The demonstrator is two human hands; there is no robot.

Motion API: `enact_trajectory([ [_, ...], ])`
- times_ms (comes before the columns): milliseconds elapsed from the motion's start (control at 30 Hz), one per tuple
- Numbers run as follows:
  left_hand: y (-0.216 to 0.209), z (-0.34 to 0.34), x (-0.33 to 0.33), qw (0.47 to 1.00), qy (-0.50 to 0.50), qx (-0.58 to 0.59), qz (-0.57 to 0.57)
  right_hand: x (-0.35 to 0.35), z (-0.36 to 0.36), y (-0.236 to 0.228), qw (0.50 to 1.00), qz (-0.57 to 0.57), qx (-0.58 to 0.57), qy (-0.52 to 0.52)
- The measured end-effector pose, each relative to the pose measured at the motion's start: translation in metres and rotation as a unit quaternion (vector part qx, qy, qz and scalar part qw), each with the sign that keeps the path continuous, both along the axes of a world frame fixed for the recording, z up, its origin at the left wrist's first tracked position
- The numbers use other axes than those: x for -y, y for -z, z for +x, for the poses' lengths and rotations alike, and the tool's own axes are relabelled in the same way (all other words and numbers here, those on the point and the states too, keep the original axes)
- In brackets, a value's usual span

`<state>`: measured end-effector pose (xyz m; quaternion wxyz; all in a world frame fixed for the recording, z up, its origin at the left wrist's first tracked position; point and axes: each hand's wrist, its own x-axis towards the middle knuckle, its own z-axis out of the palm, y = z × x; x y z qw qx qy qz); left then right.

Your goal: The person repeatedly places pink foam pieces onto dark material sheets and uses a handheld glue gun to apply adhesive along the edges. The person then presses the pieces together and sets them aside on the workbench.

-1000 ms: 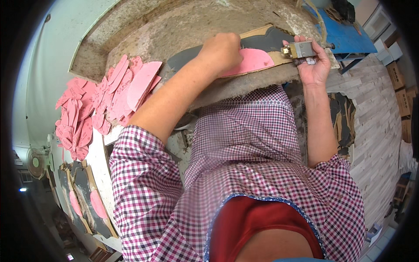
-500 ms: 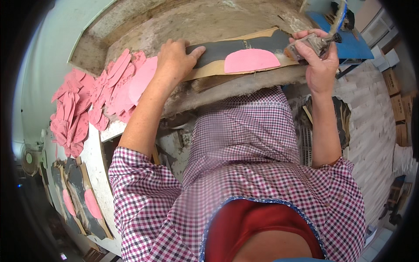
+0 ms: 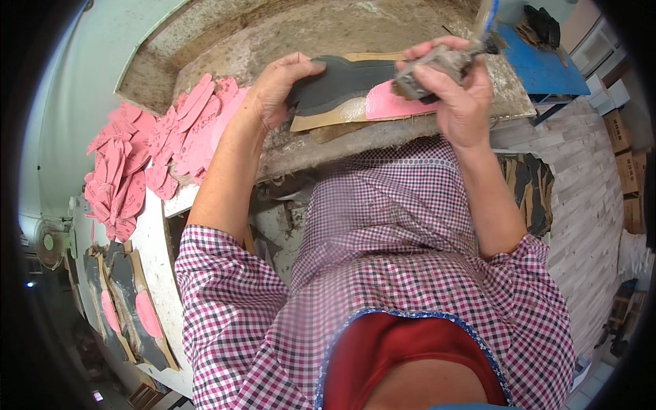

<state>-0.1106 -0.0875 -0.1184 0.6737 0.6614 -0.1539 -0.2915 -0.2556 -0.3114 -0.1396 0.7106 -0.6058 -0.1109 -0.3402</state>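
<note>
My left hand (image 3: pixel 273 89) grips the left end of a long black insole-shaped piece (image 3: pixel 345 85) at the bench edge, thumb on top. Below and behind it shows a tan sheet (image 3: pixel 328 119). A pink half-moon piece (image 3: pixel 388 104) lies over its near right part. Closed in my right hand (image 3: pixel 459 96) is a grimy, crusted spray gun (image 3: pixel 437 74) with a blue hose (image 3: pixel 486 17). The gun is over the right end of the black piece and hides it, along with part of the pink one.
Loose pink cut pieces (image 3: pixel 123 167) are heaped on the left. Below them, black-and-tan pieces with pink patches (image 3: pixel 145 311) lie on a white surface (image 3: pixel 154 256). A stained board rim (image 3: pixel 154 68) bounds the bench. At right are a blue table (image 3: pixel 540 65) and stacked dark pieces (image 3: pixel 529 191).
My right hand has brought the spray gun leftward, over the right part of the black piece. My left hand has shifted from lying on top to gripping its left end.
</note>
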Motion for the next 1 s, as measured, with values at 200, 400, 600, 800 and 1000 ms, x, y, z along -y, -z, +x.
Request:
enact_trajectory([
  [200, 0.013, -0.008, -0.001, 0.996, -0.051, -0.067, 0.006, 0.057, -0.028, -0.001, 0.998, 0.018, -0.006, 0.065],
  [400, 0.008, -0.02, -0.003, 0.994, -0.035, -0.039, 0.101, 0.07, -0.016, -0.01, 0.997, 0.026, 0.037, 0.07],
  [600, 0.023, -0.027, -0.001, 0.997, -0.053, 0.019, 0.054, 0.078, 0.021, -0.026, 0.985, -0.045, 0.054, 0.159],
  [800, 0.04, -0.034, 0.0, 0.993, -0.085, 0.082, 0.001, 0.059, 0.041, -0.018, 0.987, -0.065, 0.032, 0.144],
  [1000, 0.045, -0.035, 0.002, 0.988, -0.099, 0.122, 0.013, 0.004, 0.056, -0.013, 0.998, 0.034, 0.046, 0.023],
])
